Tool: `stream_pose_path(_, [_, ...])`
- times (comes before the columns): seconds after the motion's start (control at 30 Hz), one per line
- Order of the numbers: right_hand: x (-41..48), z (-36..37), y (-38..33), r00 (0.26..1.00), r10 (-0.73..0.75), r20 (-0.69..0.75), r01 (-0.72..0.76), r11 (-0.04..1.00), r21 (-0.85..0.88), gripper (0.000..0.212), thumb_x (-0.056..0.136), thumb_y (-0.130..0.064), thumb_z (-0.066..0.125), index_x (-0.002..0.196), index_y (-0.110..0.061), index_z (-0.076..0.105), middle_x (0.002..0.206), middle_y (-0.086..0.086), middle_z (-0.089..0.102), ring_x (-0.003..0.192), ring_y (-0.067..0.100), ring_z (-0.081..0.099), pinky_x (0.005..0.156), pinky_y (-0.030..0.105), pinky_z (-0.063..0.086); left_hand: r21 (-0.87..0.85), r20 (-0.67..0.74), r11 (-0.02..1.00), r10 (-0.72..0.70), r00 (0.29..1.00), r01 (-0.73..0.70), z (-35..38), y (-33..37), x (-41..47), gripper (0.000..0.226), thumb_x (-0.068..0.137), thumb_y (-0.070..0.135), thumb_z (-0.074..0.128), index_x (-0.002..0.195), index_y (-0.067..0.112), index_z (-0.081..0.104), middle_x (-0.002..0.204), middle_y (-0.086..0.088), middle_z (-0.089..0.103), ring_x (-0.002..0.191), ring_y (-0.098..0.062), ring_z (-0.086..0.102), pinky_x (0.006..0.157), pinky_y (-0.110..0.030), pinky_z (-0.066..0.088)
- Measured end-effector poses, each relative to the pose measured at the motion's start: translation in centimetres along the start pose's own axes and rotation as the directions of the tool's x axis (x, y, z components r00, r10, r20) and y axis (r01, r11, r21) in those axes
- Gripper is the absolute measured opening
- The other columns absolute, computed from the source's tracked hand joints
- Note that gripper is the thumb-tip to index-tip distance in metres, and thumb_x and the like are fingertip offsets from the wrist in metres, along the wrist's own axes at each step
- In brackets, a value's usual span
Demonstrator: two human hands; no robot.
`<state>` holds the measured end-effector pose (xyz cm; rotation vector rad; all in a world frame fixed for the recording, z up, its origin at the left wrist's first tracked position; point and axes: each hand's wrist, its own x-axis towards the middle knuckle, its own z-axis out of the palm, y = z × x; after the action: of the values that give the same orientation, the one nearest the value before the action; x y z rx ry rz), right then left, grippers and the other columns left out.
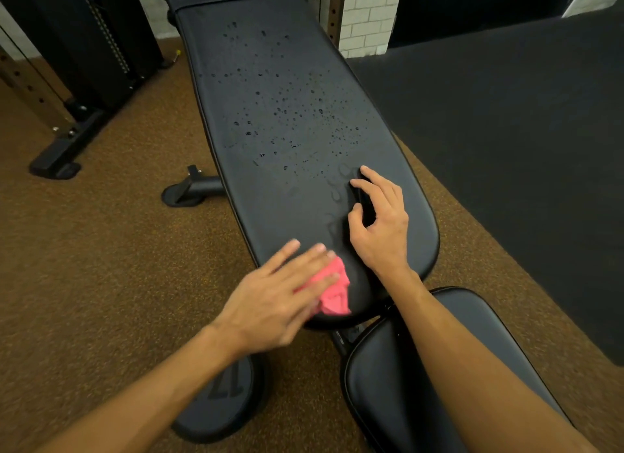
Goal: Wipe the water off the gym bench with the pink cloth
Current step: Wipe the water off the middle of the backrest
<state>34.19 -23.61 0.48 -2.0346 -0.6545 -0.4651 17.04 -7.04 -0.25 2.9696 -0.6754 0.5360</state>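
Note:
The black gym bench point(270, 64) runs away from me, its long pad dotted with water drops point(287, 121) from the middle up toward the far end. A crumpled pink cloth point(334, 292) lies on the pad's near end. My left hand point(280, 297) presses flat on the cloth with straight fingers, covering its left part. My right hand point(381, 223) rests on the pad's near right side, fingers and thumb curled round a small black object point(363, 202). What that object is I cannot tell.
The bench's separate seat pad point(422, 368) lies near me on the right. A bench foot point(189, 190) sticks out to the left over brown speckled floor. A black rack base point(64, 145) stands far left. Dark matting point(523, 131) covers the floor to the right.

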Motion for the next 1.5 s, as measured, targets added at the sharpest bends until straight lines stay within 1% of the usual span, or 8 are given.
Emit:
stream_pose_path(0.2, [0.1,0.0,-0.2,1.0,0.014,0.009,-0.014,1.0,-0.01,0.039,0.093,-0.001,0.065,0.131,-0.01,0.072,0.15,0.001,0.062,0.143,0.018,0.051,0.12,0.036,0.043,-0.066,-0.162,0.915,-0.404,0.9,0.398,-1.1,-1.7,1.4,0.054,0.108,0.023,0.054,0.16,0.012,0.046,0.172,-0.008,0.033,0.163,-0.025,0.021,0.131,-0.057,0.019])
stream_pose_path(0.43, [0.0,0.1,-0.1,1.0,0.01,0.016,-0.01,1.0,-0.006,0.039,0.094,-0.002,0.065,0.131,-0.011,0.071,0.151,0.0,0.062,0.144,0.018,0.05,0.121,0.034,0.041,0.006,-0.077,0.966,-0.255,0.964,0.257,-0.2,0.6,0.2,0.059,0.11,0.027,0.05,0.165,0.014,0.036,0.176,-0.01,0.023,0.164,-0.026,0.017,0.13,-0.058,0.021])
stream_pose_path(0.7, [-0.1,0.2,-0.2,0.999,-0.018,0.048,0.021,0.998,-0.051,0.043,0.096,-0.009,0.066,0.138,-0.011,0.068,0.157,0.001,0.055,0.152,0.021,0.044,0.125,0.044,0.038,-0.101,-0.23,0.64,-0.76,0.608,0.762,-2.0,-7.3,4.1,0.059,0.116,0.033,0.03,0.171,0.014,0.016,0.179,-0.013,0.005,0.166,-0.028,-0.002,0.134,-0.052,0.008])
stream_pose_path(0.8, [-0.1,0.3,-0.2,0.998,-0.025,0.059,0.03,0.996,-0.082,0.045,0.097,-0.015,0.063,0.142,-0.013,0.066,0.161,0.001,0.052,0.156,0.02,0.04,0.128,0.043,0.033,-0.222,-0.237,0.593,-0.803,0.547,0.774,-1.6,-6.6,4.9,0.059,0.117,0.03,0.031,0.171,0.014,0.013,0.179,-0.01,0.0,0.166,-0.03,-0.004,0.133,-0.053,0.014])
stream_pose_path(1.0, [-0.1,0.4,-0.1,0.997,-0.027,0.078,0.037,0.992,-0.122,0.049,0.098,-0.02,0.06,0.147,-0.016,0.063,0.167,-0.001,0.046,0.161,0.015,0.031,0.132,0.039,0.025,-0.182,-0.243,0.662,-0.746,0.62,0.727,-0.4,-3.5,3.7,0.061,0.115,0.019,0.036,0.17,0.007,0.011,0.179,-0.006,-0.005,0.166,-0.027,-0.007,0.134,-0.052,0.01])
stream_pose_path(1.23, [0.0,0.4,-0.2,0.996,-0.02,0.082,0.032,0.99,-0.137,0.05,0.099,-0.021,0.059,0.149,-0.018,0.062,0.168,-0.003,0.045,0.162,0.013,0.029,0.133,0.036,0.023,-0.483,-0.185,0.333,-0.943,0.277,0.81,-1.7,-10.1,7.2,0.062,0.117,0.032,0.024,0.171,0.014,0.0,0.179,0.002,-0.013,0.165,-0.02,-0.008,0.133,-0.049,0.021])
stream_pose_path(1.4, [0.0,0.5,-0.1,0.992,-0.043,0.122,0.068,0.976,-0.208,0.056,0.101,-0.025,0.056,0.157,-0.018,0.054,0.173,-0.001,0.035,0.165,0.015,0.021,0.134,0.046,0.021,-0.457,-0.198,0.452,-0.892,0.407,0.766,-0.7,-5.8,5.9,0.074,0.114,0.036,0.037,0.17,0.017,-0.007,0.177,0.006,-0.022,0.164,-0.015,-0.018,0.132,-0.047,0.019])
stream_pose_path(1.5, [0.0,0.7,0.1,0.988,-0.046,0.149,0.082,0.966,-0.247,0.059,0.102,-0.027,0.054,0.161,-0.02,0.048,0.176,-0.002,0.029,0.166,0.015,0.015,0.135,0.045,0.016,-0.466,-0.188,0.451,-0.891,0.413,0.761,-0.5,-6.6,5.8,0.077,0.113,0.04,0.04,0.171,0.019,-0.007,0.177,0.008,-0.021,0.165,-0.016,-0.013,0.131,-0.045,0.018])
